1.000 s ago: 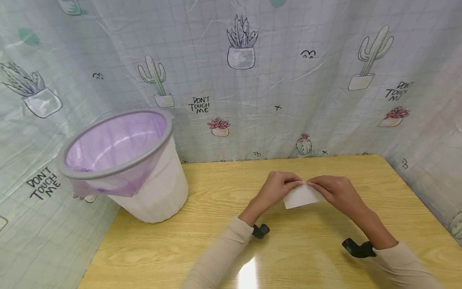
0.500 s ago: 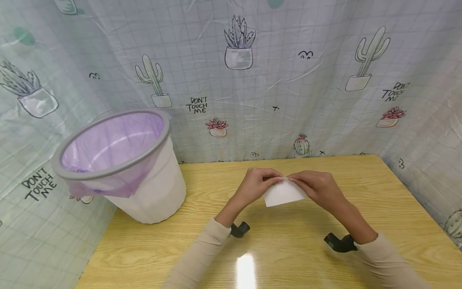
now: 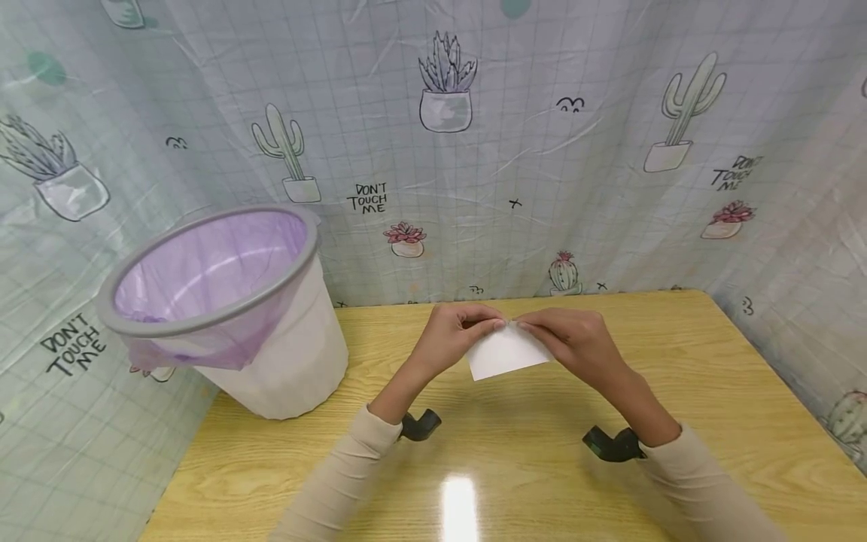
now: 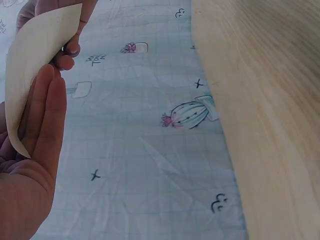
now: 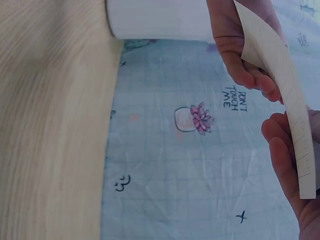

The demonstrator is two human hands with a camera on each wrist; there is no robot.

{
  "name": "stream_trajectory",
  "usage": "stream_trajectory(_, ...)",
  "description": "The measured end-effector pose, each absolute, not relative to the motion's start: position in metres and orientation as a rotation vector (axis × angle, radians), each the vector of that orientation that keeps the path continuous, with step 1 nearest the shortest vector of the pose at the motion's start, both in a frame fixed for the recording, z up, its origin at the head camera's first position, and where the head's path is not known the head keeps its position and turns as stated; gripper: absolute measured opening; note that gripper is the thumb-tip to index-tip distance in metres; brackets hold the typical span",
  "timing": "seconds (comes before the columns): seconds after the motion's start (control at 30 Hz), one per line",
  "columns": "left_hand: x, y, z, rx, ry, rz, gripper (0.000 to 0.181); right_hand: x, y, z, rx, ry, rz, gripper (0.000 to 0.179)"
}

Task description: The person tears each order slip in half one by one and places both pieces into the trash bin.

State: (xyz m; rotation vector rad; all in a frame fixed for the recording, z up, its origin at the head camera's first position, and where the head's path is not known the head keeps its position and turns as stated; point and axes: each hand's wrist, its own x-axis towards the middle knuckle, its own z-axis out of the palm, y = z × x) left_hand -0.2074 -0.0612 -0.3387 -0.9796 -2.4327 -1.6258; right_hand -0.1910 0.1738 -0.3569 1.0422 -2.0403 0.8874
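A small white sheet of paper [image 3: 508, 355] is held up above the table between both hands. My left hand [image 3: 447, 339] pinches its upper edge with thumb and fingers. Close beside it, my right hand [image 3: 577, 342] pinches the same edge, the fingertips of both hands nearly meeting. In the left wrist view the paper [image 4: 37, 47] looks curved, bowing over the fingers behind it. Small faint marks show across the sheet [image 5: 292, 95] in the right wrist view.
A white bin [image 3: 298, 354] with a grey rim and purple liner [image 3: 223, 263] stands at the left of the wooden table [image 3: 515, 467]. Behind hangs a cactus-print curtain [image 3: 379, 90]. Black wrist devices [image 3: 612, 444] sit below both forearms.
Both hands have moved left together with the paper, drifting slightly toward the back of the table. Their pinch on its upper edge stays the same. The bin has not moved.
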Motion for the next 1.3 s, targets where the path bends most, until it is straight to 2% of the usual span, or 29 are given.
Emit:
stream_trajectory(0.33,-0.201,-0.079,-0.309,-1.04,-2.617,-1.415,0.02,-0.191,0.17,-0.34,1.079,-2.086,0.87,0.019)
stream_trajectory(0.53,-0.197,-0.093,-0.295,-1.014,-2.673,-1.397,0.018,-0.185,0.173,-0.326,1.035,-2.139,0.857,0.027)
stream_trajectory(0.9,-0.198,-0.106,-0.276,-1.031,-2.571,-1.341,0.013,-0.179,0.172,-0.293,1.051,-2.15,0.838,0.023)
stream_trajectory(1.3,-0.198,-0.118,-0.253,-1.059,-2.528,-1.298,0.011,-0.181,0.163,-0.275,1.075,-2.14,0.809,0.022)
